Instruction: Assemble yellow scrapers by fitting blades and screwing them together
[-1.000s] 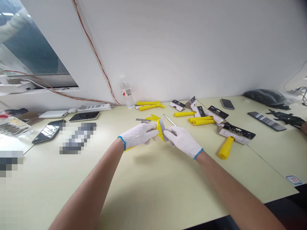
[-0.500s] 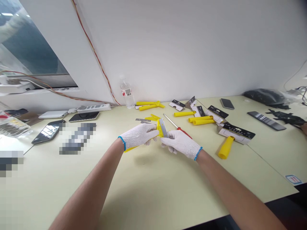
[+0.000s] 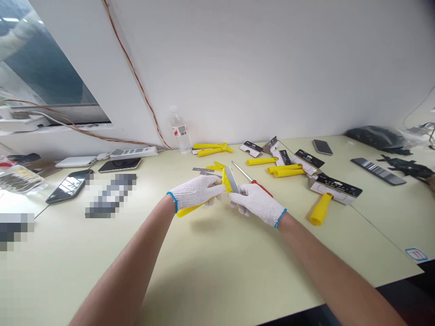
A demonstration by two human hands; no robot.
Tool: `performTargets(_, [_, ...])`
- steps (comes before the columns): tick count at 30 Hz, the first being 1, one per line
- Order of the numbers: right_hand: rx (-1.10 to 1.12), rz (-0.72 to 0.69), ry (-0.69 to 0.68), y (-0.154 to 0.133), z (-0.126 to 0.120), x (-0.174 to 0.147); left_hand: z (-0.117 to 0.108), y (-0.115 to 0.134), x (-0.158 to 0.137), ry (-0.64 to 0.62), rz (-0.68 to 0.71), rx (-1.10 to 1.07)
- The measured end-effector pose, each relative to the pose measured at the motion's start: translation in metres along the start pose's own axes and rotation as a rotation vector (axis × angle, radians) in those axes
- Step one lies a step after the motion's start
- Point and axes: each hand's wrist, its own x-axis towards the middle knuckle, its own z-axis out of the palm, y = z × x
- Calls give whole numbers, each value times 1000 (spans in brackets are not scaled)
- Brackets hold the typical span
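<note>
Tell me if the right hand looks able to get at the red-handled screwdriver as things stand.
Likely yes: the right hand is close beside the red-handled screwdriver, and nothing seems to lie over it. That hand is at the grey blade and may need to leave that first.

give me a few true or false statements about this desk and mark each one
1. The left hand holds a yellow tool. True.
2. The screwdriver has a blue handle. False: the screwdriver has a red handle.
3. The bottle stands upright near the wall. True.
4. Both hands are bare. False: both wear white gloves with blue cuffs.
5. The right hand is at the lower end of the grey blade. True.
</note>
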Motion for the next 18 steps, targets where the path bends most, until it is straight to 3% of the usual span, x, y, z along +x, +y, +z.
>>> performTargets(6, [67, -19, 22, 3, -2, 3, -6, -3, -3, 26, -5, -24])
performTargets(12, [49, -68, 179, 11, -10, 12, -24, -14, -13, 124, -89, -41])
performTargets(18, [-515, -44, 391, 12, -39, 13, -36, -22, -19, 166, -177, -68])
